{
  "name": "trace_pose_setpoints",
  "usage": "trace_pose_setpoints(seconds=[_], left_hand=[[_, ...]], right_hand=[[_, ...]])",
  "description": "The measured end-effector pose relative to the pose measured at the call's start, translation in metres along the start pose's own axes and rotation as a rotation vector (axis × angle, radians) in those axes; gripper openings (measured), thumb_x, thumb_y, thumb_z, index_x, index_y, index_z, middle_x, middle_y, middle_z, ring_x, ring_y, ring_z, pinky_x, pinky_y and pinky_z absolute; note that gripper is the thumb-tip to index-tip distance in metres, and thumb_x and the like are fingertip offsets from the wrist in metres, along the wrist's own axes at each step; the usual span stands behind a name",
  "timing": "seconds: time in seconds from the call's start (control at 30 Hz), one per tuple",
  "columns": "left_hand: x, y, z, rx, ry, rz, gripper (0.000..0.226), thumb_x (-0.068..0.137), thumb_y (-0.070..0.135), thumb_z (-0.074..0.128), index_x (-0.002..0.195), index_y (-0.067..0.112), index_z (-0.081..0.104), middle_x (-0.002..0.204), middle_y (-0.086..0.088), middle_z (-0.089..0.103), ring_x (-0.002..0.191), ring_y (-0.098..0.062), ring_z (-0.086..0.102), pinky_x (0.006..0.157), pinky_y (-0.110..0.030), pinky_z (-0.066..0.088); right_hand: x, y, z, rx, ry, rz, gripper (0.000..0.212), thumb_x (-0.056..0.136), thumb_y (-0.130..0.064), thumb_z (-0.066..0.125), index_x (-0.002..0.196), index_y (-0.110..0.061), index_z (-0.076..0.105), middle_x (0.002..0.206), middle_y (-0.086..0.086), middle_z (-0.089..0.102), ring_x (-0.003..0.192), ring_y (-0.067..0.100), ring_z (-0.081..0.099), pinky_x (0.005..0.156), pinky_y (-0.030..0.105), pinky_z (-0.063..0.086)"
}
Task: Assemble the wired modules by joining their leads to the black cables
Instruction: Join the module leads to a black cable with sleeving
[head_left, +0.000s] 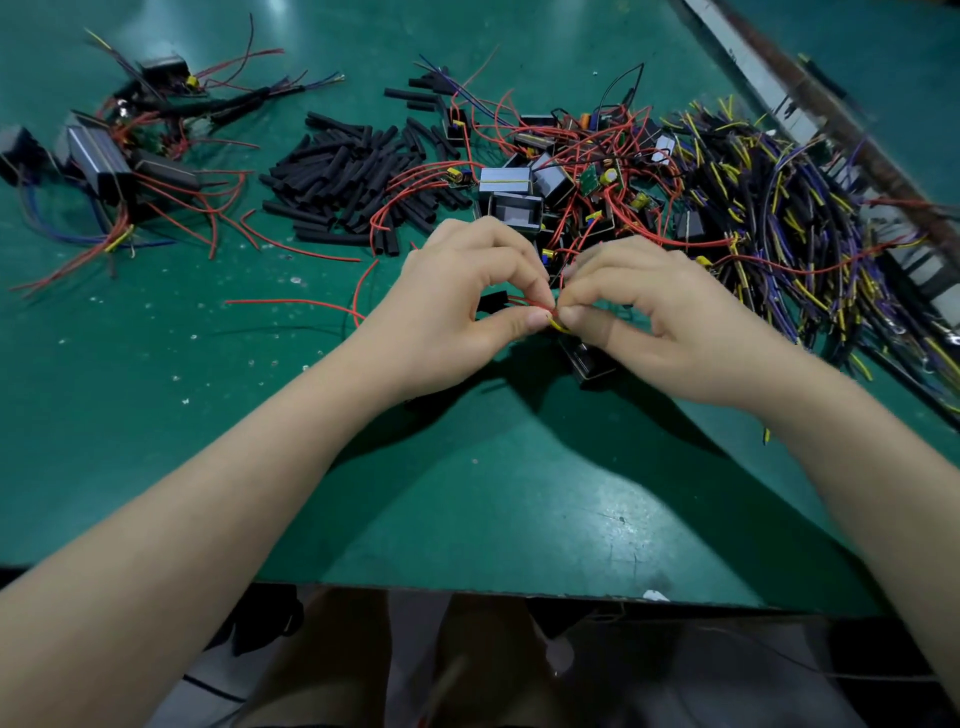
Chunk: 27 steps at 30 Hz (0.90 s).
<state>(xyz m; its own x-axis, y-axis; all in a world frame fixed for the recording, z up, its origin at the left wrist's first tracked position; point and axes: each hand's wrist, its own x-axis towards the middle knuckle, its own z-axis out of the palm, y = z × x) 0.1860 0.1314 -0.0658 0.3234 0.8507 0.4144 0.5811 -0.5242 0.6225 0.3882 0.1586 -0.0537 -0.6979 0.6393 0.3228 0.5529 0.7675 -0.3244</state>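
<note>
Item: red lead (527, 303) and yellow wire (560, 326), table centre, pinched between my left hand (457, 306) and right hand (660, 317), fingertips meeting. Likely light, limp, slippery; best held near the ends. Module (589, 359) lies at 5 o'clock; cables (779, 218) piled at 2 o'clock.

no readable text or labels; module (505, 180) faces perhaps too blurred.

Green bench (156, 364). Black sleeve tubes (343, 176), red module leads (291, 302). Cables (779, 218) black with yellow, purple strands.
</note>
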Motion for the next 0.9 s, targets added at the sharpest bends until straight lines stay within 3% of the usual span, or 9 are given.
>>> trace_pose_setpoints(seconds=[0.1, 0.2, 0.33, 0.5, 0.63, 0.73, 0.9], left_hand=[[0.000, -0.002, 0.002, 0.010, 0.033, 0.001, 0.007, 0.081, 0.023, 0.072, 0.087, 0.027, 0.068, 0.099, 0.013, 0.055, 0.101, -0.015, 0.047, 0.095, -0.045, 0.037], [0.002, -0.004, 0.003, 0.013, 0.075, -0.019, 0.008, 0.082, 0.022, 0.073, 0.089, 0.022, 0.071, 0.096, 0.006, 0.058, 0.095, -0.007, 0.049, 0.093, -0.035, 0.037], [0.001, -0.004, -0.003, 0.039, 0.063, -0.054, 0.015, 0.084, 0.025, 0.072, 0.096, 0.015, 0.070, 0.094, 0.003, 0.063, 0.094, -0.014, 0.059, 0.091, -0.032, 0.043], [-0.002, -0.009, -0.028, 0.065, -0.038, -0.129, 0.034, 0.077, 0.048, 0.062, 0.096, 0.020, 0.069, 0.094, 0.004, 0.066, 0.088, -0.003, 0.056, 0.079, -0.003, 0.036], [-0.009, -0.014, -0.040, 0.127, -0.119, -0.086, 0.032, 0.076, 0.052, 0.060, 0.088, 0.024, 0.070, 0.090, 0.004, 0.066, 0.086, -0.004, 0.058, 0.082, -0.017, 0.042], [-0.012, -0.014, -0.044, 0.115, -0.111, -0.051, 0.027, 0.080, 0.048, 0.061, 0.089, 0.025, 0.069, 0.088, 0.005, 0.066, 0.084, -0.003, 0.058, 0.078, -0.013, 0.042], [-0.011, -0.013, -0.045, 0.016, -0.081, -0.180, 0.034, 0.081, 0.050, 0.053, 0.094, 0.025, 0.071, 0.088, 0.014, 0.065, 0.080, 0.007, 0.058, 0.072, -0.007, 0.039]], right_hand=[[0.002, 0.006, 0.000, 0.136, -0.047, 0.018, 0.018, 0.093, -0.018, 0.058, 0.091, -0.004, 0.070, 0.092, 0.010, 0.065, 0.099, 0.032, 0.057, 0.092, 0.046, 0.042], [0.001, 0.009, 0.006, 0.202, 0.000, 0.121, 0.013, 0.094, -0.017, 0.060, 0.096, -0.010, 0.071, 0.090, 0.003, 0.064, 0.091, 0.021, 0.056, 0.088, 0.040, 0.043], [-0.004, 0.010, 0.012, 0.127, 0.110, 0.128, 0.023, 0.095, -0.024, 0.057, 0.104, -0.009, 0.071, 0.096, 0.000, 0.065, 0.095, 0.021, 0.058, 0.089, 0.037, 0.044], [-0.013, 0.016, 0.007, -0.037, 0.240, 0.041, 0.024, 0.093, -0.024, 0.057, 0.096, -0.006, 0.073, 0.092, 0.007, 0.068, 0.092, 0.026, 0.058, 0.088, 0.037, 0.043], [-0.014, 0.017, 0.007, -0.034, 0.145, 0.069, 0.032, 0.091, -0.045, 0.057, 0.098, -0.018, 0.073, 0.094, -0.003, 0.068, 0.098, 0.027, 0.058, 0.083, 0.051, 0.043], [-0.013, 0.012, 0.011, -0.083, 0.109, 0.058, 0.038, 0.087, -0.054, 0.053, 0.099, -0.023, 0.072, 0.096, -0.006, 0.068, 0.101, 0.024, 0.056, 0.077, 0.037, 0.031], [-0.013, 0.010, 0.010, -0.128, 0.135, 0.085, 0.029, 0.090, -0.043, 0.053, 0.097, -0.021, 0.071, 0.094, -0.009, 0.065, 0.100, 0.022, 0.053, 0.075, 0.031, 0.022]])
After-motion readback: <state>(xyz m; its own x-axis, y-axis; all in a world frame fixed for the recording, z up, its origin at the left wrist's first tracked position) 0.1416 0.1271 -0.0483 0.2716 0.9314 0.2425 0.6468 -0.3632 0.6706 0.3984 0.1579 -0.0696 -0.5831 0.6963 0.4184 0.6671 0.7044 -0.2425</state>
